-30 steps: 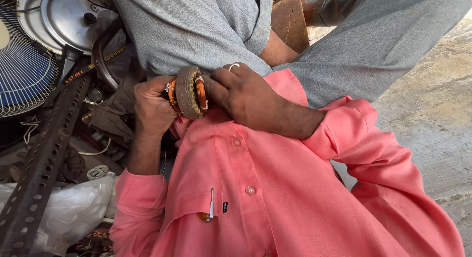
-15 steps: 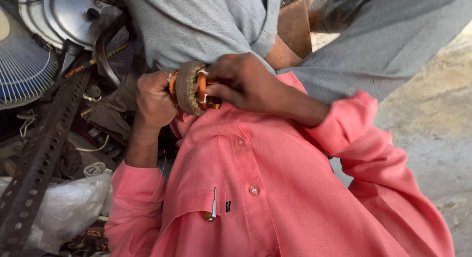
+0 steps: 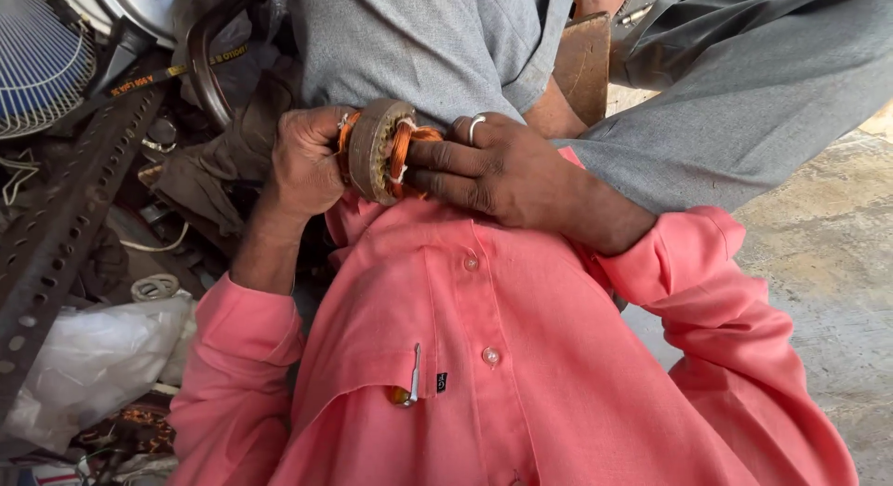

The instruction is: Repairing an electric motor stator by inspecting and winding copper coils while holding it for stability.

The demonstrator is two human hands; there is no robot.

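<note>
A round fan motor stator (image 3: pixel 375 149) with a rusty metal core and orange copper windings is held edge-on in front of my chest, above my pink shirt (image 3: pixel 484 356). My left hand (image 3: pixel 302 165) grips it from the left side. My right hand (image 3: pixel 493 170), with a ring on one finger, holds it from the right, its fingertips pressed on the copper windings. Most of the stator's far face is hidden by my fingers.
A person in grey shirt and trousers (image 3: pixel 428 39) sits close in front. At left lie a blue-white fan guard (image 3: pixel 37 67), a slotted metal angle bar (image 3: pixel 56 235), wires and a white plastic bag (image 3: pixel 93 365). Concrete floor (image 3: pixel 819 263) is at right.
Both hands keep hold of the stator. My right fingers have slid across its face onto the copper windings, and the view has shifted slightly.
</note>
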